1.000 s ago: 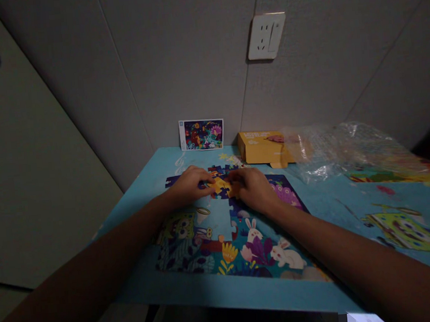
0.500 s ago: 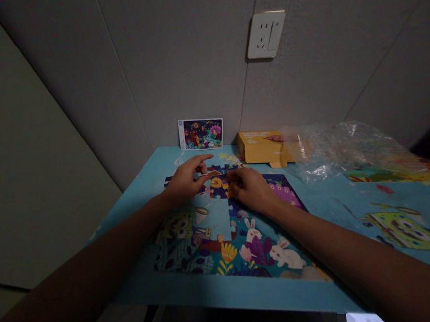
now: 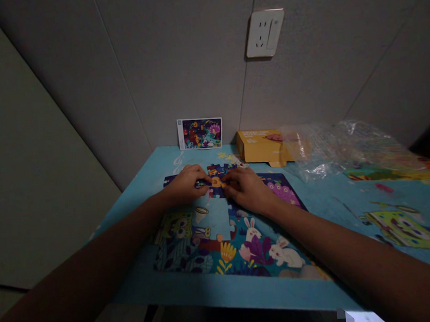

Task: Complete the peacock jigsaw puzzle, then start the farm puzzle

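Observation:
A partly assembled jigsaw puzzle (image 3: 258,242) lies on the blue table, with rabbits and flowers along its near side and a gap in its middle. Near the top of that gap, a puzzle piece (image 3: 215,182) with an orange shape lies between my hands. My left hand (image 3: 187,184) is closed, its curled fingertips at the piece's left edge. From the other side, my right hand (image 3: 247,190) has thumb and fingers drawn together at the right edge. The fingers partly cover the joints with neighbouring pieces.
A small picture card (image 3: 202,133) of the puzzle leans against the wall. To its right are a yellow box (image 3: 260,147) and a crumpled clear plastic bag (image 3: 318,153). The printed blue tabletop (image 3: 339,220) extends right; a wall socket (image 3: 265,33) is above.
My left hand has come down, its raised index finger now curled onto the puzzle. The tilted piece at its fingertips no longer shows raised. My right fingers have shifted slightly left.

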`<state>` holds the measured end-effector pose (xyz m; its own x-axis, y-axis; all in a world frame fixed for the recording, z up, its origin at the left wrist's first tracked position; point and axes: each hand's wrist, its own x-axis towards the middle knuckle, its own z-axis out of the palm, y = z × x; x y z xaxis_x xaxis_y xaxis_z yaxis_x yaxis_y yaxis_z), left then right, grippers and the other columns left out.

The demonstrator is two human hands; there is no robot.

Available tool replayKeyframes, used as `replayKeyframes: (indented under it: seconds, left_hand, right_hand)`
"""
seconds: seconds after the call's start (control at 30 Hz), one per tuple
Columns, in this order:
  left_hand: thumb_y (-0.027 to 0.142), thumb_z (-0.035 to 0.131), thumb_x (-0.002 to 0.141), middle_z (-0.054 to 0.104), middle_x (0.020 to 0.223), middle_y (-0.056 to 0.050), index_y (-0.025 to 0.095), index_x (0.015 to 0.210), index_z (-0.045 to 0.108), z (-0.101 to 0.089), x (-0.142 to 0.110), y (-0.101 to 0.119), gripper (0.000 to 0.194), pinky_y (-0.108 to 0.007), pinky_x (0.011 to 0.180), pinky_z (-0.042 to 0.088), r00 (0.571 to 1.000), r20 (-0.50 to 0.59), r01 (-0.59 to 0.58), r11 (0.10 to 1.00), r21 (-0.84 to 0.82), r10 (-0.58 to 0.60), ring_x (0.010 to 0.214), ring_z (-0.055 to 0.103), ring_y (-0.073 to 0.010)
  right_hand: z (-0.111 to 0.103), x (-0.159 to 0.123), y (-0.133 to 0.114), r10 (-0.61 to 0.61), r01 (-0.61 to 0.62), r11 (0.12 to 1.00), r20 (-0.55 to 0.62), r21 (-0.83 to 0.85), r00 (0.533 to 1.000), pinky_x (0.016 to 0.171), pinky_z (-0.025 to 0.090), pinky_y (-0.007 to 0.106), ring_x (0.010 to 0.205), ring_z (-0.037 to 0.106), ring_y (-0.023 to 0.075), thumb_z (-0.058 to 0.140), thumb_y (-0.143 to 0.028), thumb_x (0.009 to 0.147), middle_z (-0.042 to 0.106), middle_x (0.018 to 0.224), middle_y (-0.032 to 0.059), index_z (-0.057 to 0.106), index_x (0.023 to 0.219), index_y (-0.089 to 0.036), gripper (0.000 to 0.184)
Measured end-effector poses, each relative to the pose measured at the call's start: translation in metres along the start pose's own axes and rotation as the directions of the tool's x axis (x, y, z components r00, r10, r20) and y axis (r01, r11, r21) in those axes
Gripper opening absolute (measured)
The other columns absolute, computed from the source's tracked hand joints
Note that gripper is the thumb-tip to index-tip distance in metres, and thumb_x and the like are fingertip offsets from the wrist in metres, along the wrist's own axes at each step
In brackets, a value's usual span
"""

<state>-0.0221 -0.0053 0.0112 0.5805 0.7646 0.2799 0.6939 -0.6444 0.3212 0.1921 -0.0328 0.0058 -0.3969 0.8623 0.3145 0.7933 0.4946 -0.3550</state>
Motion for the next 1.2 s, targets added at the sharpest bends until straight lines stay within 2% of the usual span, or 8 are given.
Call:
replayKeyframes:
  seconds: [0.17, 0.4, 0.57, 0.83, 1.2]
  left_hand:
    - [0.024, 0.061, 0.081, 0.060, 0.101, -0.009, 0.016, 0.105, 0.071, 0.0021, -0.0001, -0.0054, 0.027, -0.040, 0.095, 0.043, 1.000, 0.005, 0.027, 1.000, -0.011, -0.027, 0.100, 0.055, -0.0240]
    - [0.024, 0.060, 0.082, 0.058, 0.099, -0.007, 0.022, 0.104, 0.072, 0.0003, -0.0006, -0.0045, 0.025, -0.039, 0.097, 0.042, 1.000, 0.018, 0.008, 1.000, -0.003, -0.008, 0.101, 0.054, -0.0228]
    - [0.025, 0.060, 0.082, 0.058, 0.101, -0.008, 0.020, 0.100, 0.073, 0.0017, -0.0009, -0.0045, 0.023, -0.040, 0.097, 0.041, 0.999, 0.006, 0.033, 0.999, 0.006, -0.033, 0.102, 0.054, -0.0239]
    - [0.027, 0.061, 0.082, 0.061, 0.118, -0.010, 0.018, 0.115, 0.066, 0.0034, -0.0015, -0.0056, 0.035, -0.042, 0.104, 0.038, 0.997, 0.039, 0.060, 0.998, 0.023, -0.061, 0.114, 0.052, -0.0258]
    - [0.028, 0.058, 0.084, 0.061, 0.116, -0.011, 0.018, 0.113, 0.067, 0.0024, -0.0020, -0.0067, 0.032, -0.042, 0.103, 0.039, 0.998, 0.052, 0.024, 0.999, 0.023, -0.025, 0.112, 0.053, -0.0253]
  right_hand:
    - [0.0033, -0.0008, 0.0021, -0.151, 0.151, 0.988, 0.045, 0.017, 0.987, 0.098, 0.037, 0.043, 0.113, 0.054, 0.0260, 0.060, -0.028, 0.087, 0.065, 0.118, 0.0128, 0.066, 0.116, -0.016, 0.032]
    - [0.0024, -0.0012, 0.0012, -0.221, 0.217, 0.971, 0.039, 0.100, 0.974, 0.101, 0.036, 0.042, 0.109, 0.057, 0.0234, 0.060, -0.017, 0.084, 0.069, 0.112, 0.0087, 0.066, 0.109, -0.016, 0.025]
    - [0.0018, -0.0008, -0.0001, -0.222, 0.218, 0.970, 0.025, 0.111, 0.975, 0.097, 0.039, 0.039, 0.104, 0.058, 0.0232, 0.061, -0.014, 0.081, 0.070, 0.104, 0.0087, 0.067, 0.104, -0.015, 0.024]
    - [0.0014, -0.0010, -0.0003, -0.221, 0.218, 0.967, 0.007, 0.135, 0.975, 0.093, 0.042, 0.038, 0.099, 0.060, 0.0227, 0.061, -0.011, 0.079, 0.069, 0.098, 0.0083, 0.068, 0.100, -0.015, 0.022]
    - [0.0006, -0.0019, -0.0002, -0.262, 0.260, 0.957, 0.003, 0.128, 0.965, 0.091, 0.042, 0.038, 0.097, 0.059, 0.0225, 0.059, -0.011, 0.081, 0.068, 0.099, 0.0082, 0.067, 0.097, -0.017, 0.019]
